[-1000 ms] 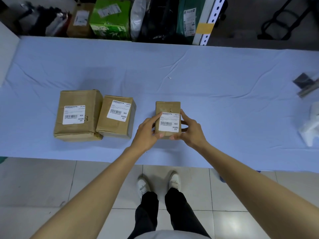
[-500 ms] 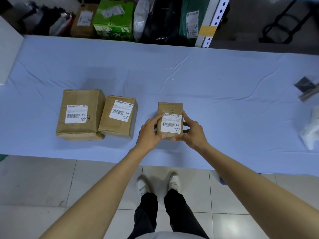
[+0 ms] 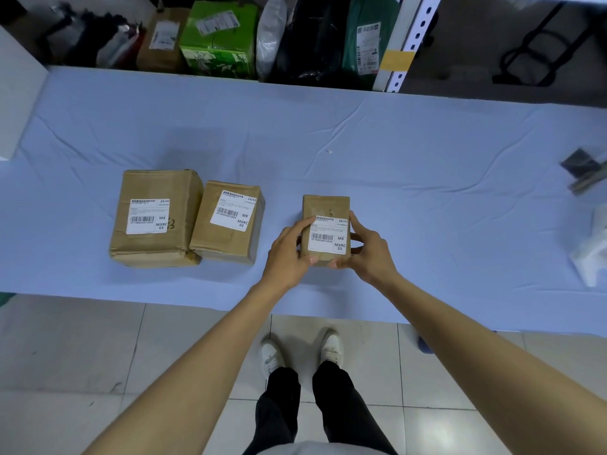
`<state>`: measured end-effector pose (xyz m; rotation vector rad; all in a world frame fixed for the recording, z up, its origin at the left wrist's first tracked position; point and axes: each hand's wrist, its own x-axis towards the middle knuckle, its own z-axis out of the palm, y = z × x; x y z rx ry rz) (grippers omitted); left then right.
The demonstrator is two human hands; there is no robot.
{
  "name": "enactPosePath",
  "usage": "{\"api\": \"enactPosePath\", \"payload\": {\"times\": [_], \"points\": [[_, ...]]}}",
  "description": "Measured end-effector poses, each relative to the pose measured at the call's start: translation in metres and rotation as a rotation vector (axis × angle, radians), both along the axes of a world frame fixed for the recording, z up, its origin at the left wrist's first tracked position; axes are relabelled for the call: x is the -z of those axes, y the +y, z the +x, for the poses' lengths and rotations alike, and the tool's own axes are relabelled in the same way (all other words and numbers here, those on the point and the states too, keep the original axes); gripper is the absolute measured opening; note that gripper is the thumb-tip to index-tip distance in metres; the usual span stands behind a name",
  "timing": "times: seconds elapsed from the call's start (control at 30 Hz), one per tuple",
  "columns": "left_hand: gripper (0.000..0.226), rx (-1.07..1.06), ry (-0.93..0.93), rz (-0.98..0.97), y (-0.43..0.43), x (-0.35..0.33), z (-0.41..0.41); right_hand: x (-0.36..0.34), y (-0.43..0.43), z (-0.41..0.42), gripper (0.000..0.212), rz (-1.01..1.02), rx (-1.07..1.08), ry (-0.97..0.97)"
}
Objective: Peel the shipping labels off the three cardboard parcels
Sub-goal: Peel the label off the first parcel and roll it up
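Three brown cardboard parcels lie on the blue-covered table (image 3: 427,178). The large parcel (image 3: 154,185) at the left carries a white label (image 3: 149,215). Touching its right side, the middle parcel (image 3: 226,244) has its own white label (image 3: 234,210). The small parcel (image 3: 325,205) stands apart to the right, with a white label (image 3: 329,235) flat on its top. My left hand (image 3: 289,254) grips this small parcel's left side, thumb at its near edge. My right hand (image 3: 369,251) grips its right side, index finger along the label's edge.
Behind the table's far edge stand a green box (image 3: 218,37), a brown package (image 3: 162,41), dark bags and a white perforated post (image 3: 409,44). White wrapping (image 3: 591,254) and a dark flat object (image 3: 583,169) lie at the table's right end. The near edge is just below my hands.
My hands keep the same hold on the small parcel. The view has drifted slightly; the parcels stay where they were.
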<state>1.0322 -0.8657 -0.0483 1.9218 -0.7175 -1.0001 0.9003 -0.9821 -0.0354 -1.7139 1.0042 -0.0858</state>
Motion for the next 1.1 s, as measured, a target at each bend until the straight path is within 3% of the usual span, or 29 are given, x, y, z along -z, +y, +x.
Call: {"api": "enactPosePath", "payload": {"times": [0.57,0.77,0.9,1.1], "points": [[0.073,-0.037,0.068,-0.03,-0.005,-0.007,0.003,-0.005,0.002,0.001,0.101,0.014,0.02,0.02],[0.052,0.04,-0.038,0.022,-0.008,-0.009,0.006,-0.008,0.002,0.002,0.101,0.02,0.02,0.044],[0.061,-0.058,0.104,-0.026,-0.01,-0.01,0.019,-0.01,0.002,0.003,0.104,0.028,0.011,0.076],[0.021,-0.182,-0.229,-0.028,-0.023,-0.004,0.012,-0.01,0.002,0.005,0.105,0.021,0.015,0.083]]}}
